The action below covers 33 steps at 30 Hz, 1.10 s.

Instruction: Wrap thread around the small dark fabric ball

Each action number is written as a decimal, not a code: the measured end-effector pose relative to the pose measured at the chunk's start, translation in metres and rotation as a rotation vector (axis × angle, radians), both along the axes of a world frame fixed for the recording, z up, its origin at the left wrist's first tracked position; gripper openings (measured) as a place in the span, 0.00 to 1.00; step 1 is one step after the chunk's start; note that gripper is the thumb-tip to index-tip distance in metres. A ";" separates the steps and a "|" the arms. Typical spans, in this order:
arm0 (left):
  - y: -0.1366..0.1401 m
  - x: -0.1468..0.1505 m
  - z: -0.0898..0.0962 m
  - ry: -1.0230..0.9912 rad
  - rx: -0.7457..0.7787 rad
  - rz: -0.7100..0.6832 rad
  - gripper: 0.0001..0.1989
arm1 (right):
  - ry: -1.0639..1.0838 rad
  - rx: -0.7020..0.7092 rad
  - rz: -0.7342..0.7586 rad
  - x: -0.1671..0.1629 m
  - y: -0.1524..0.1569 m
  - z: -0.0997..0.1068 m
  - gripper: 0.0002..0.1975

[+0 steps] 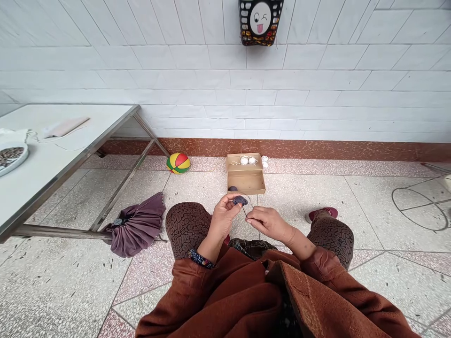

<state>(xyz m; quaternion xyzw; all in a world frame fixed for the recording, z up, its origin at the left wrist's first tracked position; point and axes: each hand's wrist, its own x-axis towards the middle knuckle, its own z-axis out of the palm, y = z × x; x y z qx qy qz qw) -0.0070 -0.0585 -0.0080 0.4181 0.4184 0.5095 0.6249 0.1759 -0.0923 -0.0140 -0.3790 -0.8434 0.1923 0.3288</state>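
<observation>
In front of my lap, my left hand (222, 213) pinches a small dark grey-purple knitted piece (240, 201) between thumb and fingers. To its right, my right hand (267, 220) is closed on a thin needle (244, 212) that points up toward the piece. A thin dark curved line, perhaps yarn or a needle cord, arcs above the two hands. Just beyond them stands an open cardboard box (259, 187) on the floor. A dark yarn ball (233, 188) lies in its near left corner, and white yarn balls (248, 160) rest in its far part.
More white balls (265, 162) sit beside the box. A striped ball (178, 163) lies by the wall. At left are a folded purple umbrella (139, 225) and a metal-framed table (70, 164) bearing a plate (17, 166). A wire stand (419, 204) is at right; a black basket (243, 23) hangs above.
</observation>
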 end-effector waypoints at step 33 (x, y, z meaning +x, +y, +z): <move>-0.005 0.001 0.002 0.111 0.082 -0.112 0.21 | 0.146 0.059 -0.095 0.006 0.007 0.011 0.10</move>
